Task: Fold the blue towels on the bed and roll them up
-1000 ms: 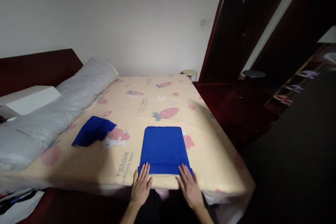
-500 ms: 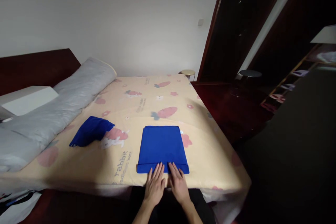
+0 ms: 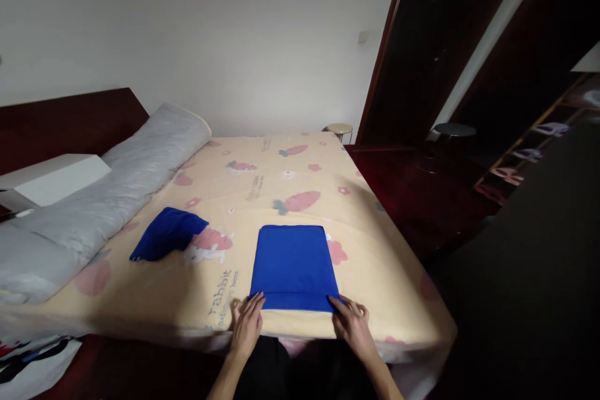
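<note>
Near the bed's (image 3: 384, 287) front edge, the left hand (image 3: 247, 326) and right hand (image 3: 355, 325) are touching the folded blue cloth's (image 3: 295, 262) corners, grip unclear; working evenly seems wise.

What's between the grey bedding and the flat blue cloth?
In the head view, a bunched blue cloth lies on the printed bedsheet between the grey bedding and flat blue cloth.

Bare hands, two: left hand (image 3: 247, 326), right hand (image 3: 354, 326). Blue cloth pieces, two: one flat folded rectangle (image 3: 295, 265), one crumpled bundle (image 3: 166, 234). Round-topped stools, two: one yellowish stool (image 3: 340, 128), one dark stool (image 3: 455, 130). White rectangular box (image 3: 65, 178), one. Long grey padded bolster (image 3: 152, 144), one. Dark-red wooden headboard (image 3: 70, 122), one.
</note>
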Action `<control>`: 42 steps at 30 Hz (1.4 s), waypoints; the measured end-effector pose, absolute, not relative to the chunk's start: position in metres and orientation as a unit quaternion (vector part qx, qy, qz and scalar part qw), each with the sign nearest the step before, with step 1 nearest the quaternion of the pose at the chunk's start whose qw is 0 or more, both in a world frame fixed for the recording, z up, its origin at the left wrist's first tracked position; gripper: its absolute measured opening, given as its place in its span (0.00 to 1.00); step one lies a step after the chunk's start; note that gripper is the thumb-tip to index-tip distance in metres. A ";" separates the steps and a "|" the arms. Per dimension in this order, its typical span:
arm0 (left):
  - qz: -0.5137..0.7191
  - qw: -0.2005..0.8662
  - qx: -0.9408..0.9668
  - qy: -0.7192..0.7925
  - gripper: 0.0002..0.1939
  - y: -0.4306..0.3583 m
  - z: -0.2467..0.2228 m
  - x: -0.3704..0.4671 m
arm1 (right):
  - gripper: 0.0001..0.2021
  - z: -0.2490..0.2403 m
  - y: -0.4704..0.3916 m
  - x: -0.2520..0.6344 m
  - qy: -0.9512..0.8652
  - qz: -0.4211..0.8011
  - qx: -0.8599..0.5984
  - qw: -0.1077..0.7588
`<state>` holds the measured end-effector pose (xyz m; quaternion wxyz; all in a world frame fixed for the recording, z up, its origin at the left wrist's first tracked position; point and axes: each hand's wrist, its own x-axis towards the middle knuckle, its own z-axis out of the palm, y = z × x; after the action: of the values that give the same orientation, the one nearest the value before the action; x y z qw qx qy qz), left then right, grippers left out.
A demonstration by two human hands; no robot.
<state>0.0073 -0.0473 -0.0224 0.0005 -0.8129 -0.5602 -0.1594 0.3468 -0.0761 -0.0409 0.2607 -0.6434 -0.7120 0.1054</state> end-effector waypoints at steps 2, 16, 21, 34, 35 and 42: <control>-0.166 -0.009 -0.804 -0.572 0.28 -0.044 -0.019 -0.001 | 0.21 -0.040 -0.075 0.348 -0.707 0.103 -0.646 0.269; -0.108 -0.106 -0.767 -0.624 0.15 0.013 0.020 -0.025 | 0.15 -0.017 -0.020 0.358 -0.685 0.171 -0.655 0.270; -0.102 -0.067 -0.755 -0.645 0.20 0.017 0.013 -0.001 | 0.12 -0.009 -0.008 0.345 -0.671 0.117 -0.686 0.258; -0.096 0.013 -0.839 -0.535 0.29 0.014 -0.024 0.027 | 0.25 -0.044 -0.033 0.312 -0.786 -0.030 -0.564 0.252; -0.091 0.025 -0.830 -0.550 0.29 0.013 -0.022 0.021 | 0.25 -0.045 -0.036 0.321 -0.773 -0.035 -0.583 0.248; -0.125 0.089 -0.856 -0.493 0.35 -0.013 -0.030 0.085 | 0.26 -0.035 -0.030 0.272 -0.797 -0.049 -0.543 0.259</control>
<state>0.0848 -0.0125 -0.0297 0.0887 -0.8562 -0.4933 -0.1252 0.2719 -0.0296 -0.0348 0.2594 -0.5435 -0.7969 -0.0485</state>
